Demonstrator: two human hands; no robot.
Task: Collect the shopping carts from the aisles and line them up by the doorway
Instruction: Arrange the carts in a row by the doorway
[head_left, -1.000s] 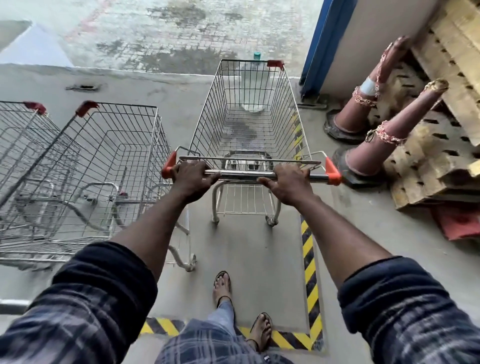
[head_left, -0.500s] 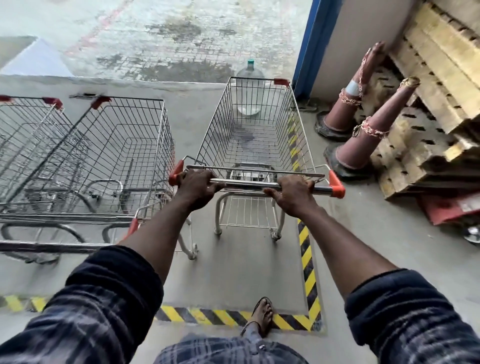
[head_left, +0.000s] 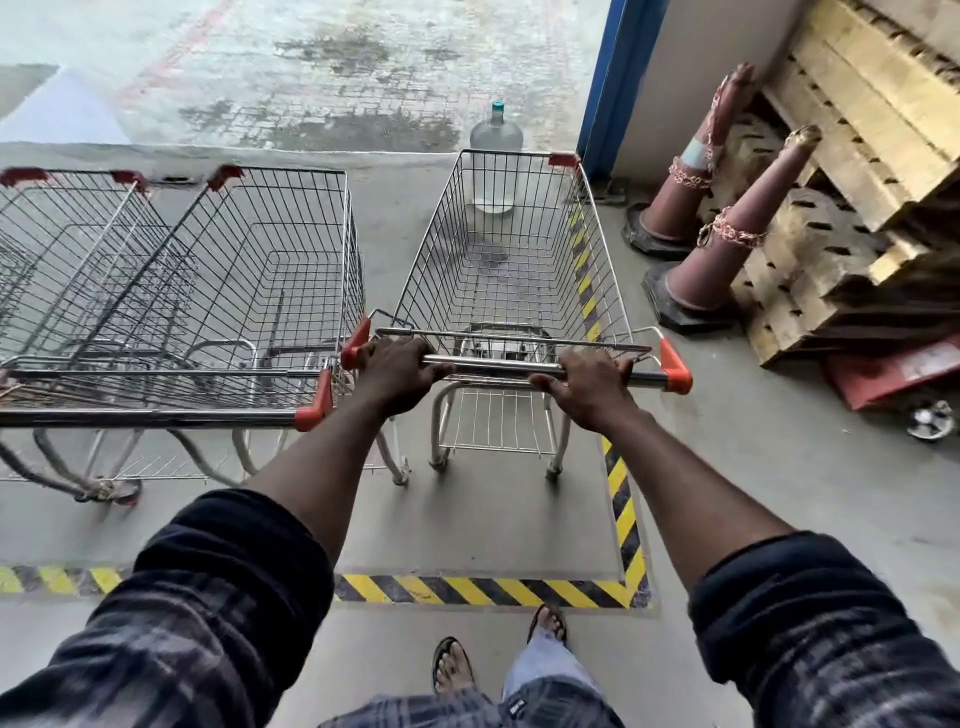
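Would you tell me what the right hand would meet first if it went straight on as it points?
The right hand would likely meet the held cart's rear wire panel just beyond the handle; depth is unclear.

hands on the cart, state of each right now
Left hand: grips the cart handle.
Right hand: grips the same handle.
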